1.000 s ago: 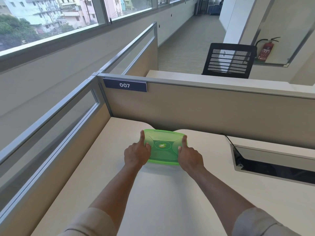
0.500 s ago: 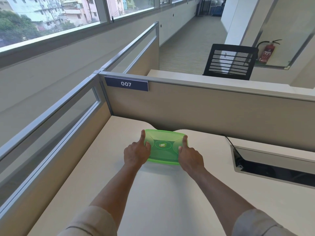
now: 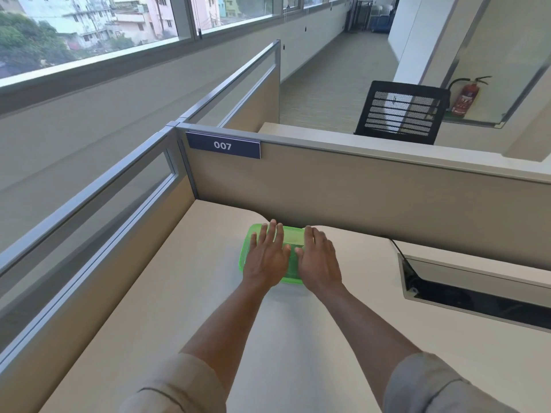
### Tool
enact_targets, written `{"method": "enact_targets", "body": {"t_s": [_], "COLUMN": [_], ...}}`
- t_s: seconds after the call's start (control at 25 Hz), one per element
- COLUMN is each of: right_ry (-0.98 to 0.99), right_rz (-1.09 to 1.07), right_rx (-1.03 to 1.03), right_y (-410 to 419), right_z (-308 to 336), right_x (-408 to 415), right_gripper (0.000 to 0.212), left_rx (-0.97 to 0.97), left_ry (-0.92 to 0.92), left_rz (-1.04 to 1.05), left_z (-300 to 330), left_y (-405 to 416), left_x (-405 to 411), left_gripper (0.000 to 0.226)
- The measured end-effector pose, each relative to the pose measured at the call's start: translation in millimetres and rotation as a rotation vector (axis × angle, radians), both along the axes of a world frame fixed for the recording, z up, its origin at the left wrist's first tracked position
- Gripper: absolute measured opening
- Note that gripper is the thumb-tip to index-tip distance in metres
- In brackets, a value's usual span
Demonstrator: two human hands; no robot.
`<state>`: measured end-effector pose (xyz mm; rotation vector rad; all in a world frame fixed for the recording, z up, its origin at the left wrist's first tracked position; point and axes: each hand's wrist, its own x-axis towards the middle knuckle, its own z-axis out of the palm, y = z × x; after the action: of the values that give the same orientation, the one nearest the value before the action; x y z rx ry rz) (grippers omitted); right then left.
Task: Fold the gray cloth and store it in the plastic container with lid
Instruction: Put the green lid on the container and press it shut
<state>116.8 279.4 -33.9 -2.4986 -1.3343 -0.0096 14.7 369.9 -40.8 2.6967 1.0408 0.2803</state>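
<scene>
Resting flat on top of the green plastic container (image 3: 250, 248), both hands lie palm down, side by side. The left hand (image 3: 267, 257) covers the left and middle part of the lid, and its fingers (image 3: 269, 234) are straight and a little spread, pointing away toward the wall of the desk. The right hand (image 3: 319, 260) covers the right part of the lid, with its fingers close together and also pointing away. The two thumbs almost meet in the middle, with a thin strip of green showing between them. Neither hand is pinching or gripping anything; they are just laid open on the lid. The lid is on the box, and the box sits on the pale desk (image 3: 298, 338), near the far edge, just in front of the tan divider wall (image 3: 357, 198). The gray cloth cannot be seen; the hands hide most of the box, so I cannot tell what is inside. A dark blue sign (image 3: 223, 145) with the number 007 is stuck on the top left of the divider. To the right, a long open slot (image 3: 477, 299) is cut into the desk, with a black cable going into it. Behind the divider stands a black mesh chair (image 3: 402, 113), and a red fire extinguisher (image 3: 465, 98) hangs farther back. Beige sleeves (image 3: 179, 386) cover the upper arms.
</scene>
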Motion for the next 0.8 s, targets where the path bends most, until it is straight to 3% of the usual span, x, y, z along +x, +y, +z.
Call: {"method": "enact_targets", "body": {"t_s": [0.16, 0.8], "right_ry": [0.100, -0.042], "right_rz": [0.068, 0.036], "right_rx": [-0.115, -0.130], "right_y": [2, -1], "right_z": [-13, -31], "right_x": [-5, -10], "right_gripper": [0.056, 0.058], "left_rx": [0.000, 0.020], "left_ry": [0.074, 0.113], "left_rz": [0.002, 0.018], "left_z": [-14, -18], "left_y": [-3, -4], "left_x": [0, 2], "left_gripper": [0.060, 0.061]}}
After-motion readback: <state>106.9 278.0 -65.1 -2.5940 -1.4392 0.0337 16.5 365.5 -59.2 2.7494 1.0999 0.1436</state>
